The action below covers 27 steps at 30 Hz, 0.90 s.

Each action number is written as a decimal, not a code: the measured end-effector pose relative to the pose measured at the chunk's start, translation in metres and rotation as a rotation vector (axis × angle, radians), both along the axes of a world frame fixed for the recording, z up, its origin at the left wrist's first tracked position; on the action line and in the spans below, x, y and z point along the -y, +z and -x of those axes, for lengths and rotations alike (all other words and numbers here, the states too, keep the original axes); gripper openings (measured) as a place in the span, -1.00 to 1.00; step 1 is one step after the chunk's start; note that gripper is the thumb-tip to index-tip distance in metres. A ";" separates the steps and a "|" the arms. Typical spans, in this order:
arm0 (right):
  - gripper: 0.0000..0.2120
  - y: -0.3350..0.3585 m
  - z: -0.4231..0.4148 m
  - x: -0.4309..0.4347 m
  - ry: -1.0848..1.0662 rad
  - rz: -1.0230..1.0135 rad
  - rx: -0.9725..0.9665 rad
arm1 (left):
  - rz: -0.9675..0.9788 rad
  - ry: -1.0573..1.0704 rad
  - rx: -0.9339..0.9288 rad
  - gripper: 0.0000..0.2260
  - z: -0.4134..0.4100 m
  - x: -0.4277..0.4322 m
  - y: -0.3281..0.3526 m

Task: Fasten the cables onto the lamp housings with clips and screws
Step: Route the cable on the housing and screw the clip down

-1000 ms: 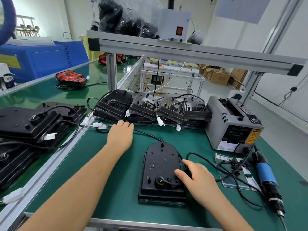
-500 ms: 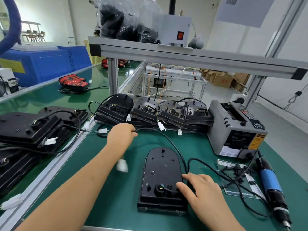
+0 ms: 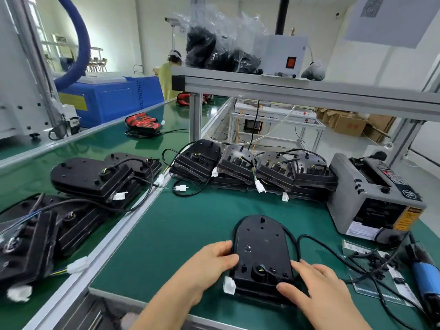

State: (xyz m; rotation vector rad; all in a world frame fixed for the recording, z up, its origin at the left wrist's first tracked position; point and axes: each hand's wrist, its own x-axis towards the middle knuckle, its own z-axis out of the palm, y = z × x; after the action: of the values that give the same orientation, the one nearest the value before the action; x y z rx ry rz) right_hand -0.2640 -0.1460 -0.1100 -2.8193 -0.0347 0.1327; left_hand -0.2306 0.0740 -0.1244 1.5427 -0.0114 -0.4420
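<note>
The left forearm (image 3: 171, 298) comes in bare at 6 o'clock and slants toward 1 o'clock. The left hand (image 3: 212, 260) lies palm down, fingers lightly bent, tips resting on the 9 o'clock edge of the lamp housing (image 3: 260, 244). The right forearm (image 3: 342, 315) enters at 5 o'clock, pointing toward 11 o'clock. The right hand (image 3: 316, 279) lies flat, fingers spread, on the housing's 5 o'clock corner.

My left grip (image 3: 212, 260) has come back from the far row to touch the lamp housing (image 3: 259, 248), bringing the cable (image 3: 291, 236); its white connector (image 3: 229, 285) now lies at the housing's near left corner.
</note>
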 end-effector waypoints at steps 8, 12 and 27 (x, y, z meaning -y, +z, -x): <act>-0.38 -0.009 -0.001 0.000 -0.061 -0.190 0.011 | 0.146 0.340 -0.074 -0.57 0.029 0.034 0.002; -0.40 0.000 -0.007 0.000 -0.050 -0.271 -0.036 | 0.290 0.454 -0.140 -0.53 0.036 0.040 0.002; -0.52 0.037 -0.022 -0.022 0.070 -0.456 0.065 | 0.124 0.683 -0.278 -0.52 0.035 0.016 0.015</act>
State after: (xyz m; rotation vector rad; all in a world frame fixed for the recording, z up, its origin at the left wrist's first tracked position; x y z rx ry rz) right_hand -0.2422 -0.1243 -0.0732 -2.3661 -0.1581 0.0412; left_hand -0.2653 0.0582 -0.1097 1.2564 0.6721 -0.1000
